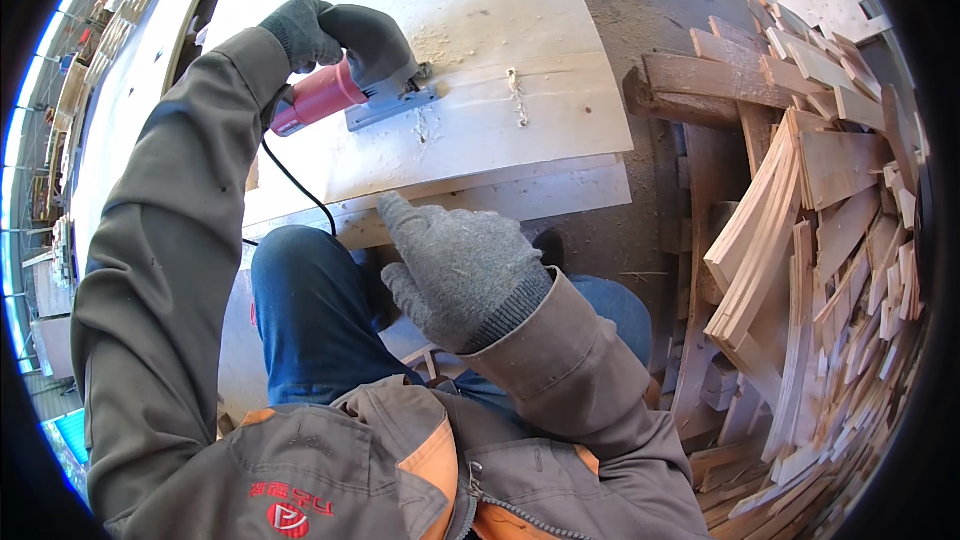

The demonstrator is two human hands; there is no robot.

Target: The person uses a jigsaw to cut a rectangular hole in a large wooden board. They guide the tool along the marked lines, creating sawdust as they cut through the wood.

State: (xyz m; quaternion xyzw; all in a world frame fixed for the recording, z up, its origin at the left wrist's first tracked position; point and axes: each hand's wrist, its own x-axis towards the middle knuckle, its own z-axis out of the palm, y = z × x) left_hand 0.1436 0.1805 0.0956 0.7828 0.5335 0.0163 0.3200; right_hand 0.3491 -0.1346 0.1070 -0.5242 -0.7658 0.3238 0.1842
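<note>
A red and black jigsaw (322, 100) stands with its flat metal base on a pale plywood sheet (500, 0). My left hand (302, 32), in a grey knit glove, is wrapped round its black handle. A black cord (305, 180) trails from the tool back toward my knee. Nearer to me, my gloved right hand (465, 265) is just off the sheet's front edge, holding nothing visible. Its forefinger is stretched toward that edge and its thumb stands apart; the other fingers are partly hidden. Short slots with sawdust (516, 95) mark the sheet right of the jigsaw.
A large heap of wood offcuts (770, 230) fills the right side, with a thick brown timber (690, 105) by the sheet's right edge. Another pale board (575, 188) shows beneath the sheet's front edge. More boards (150, 40) lie at the far left. My knees are close to the sheet.
</note>
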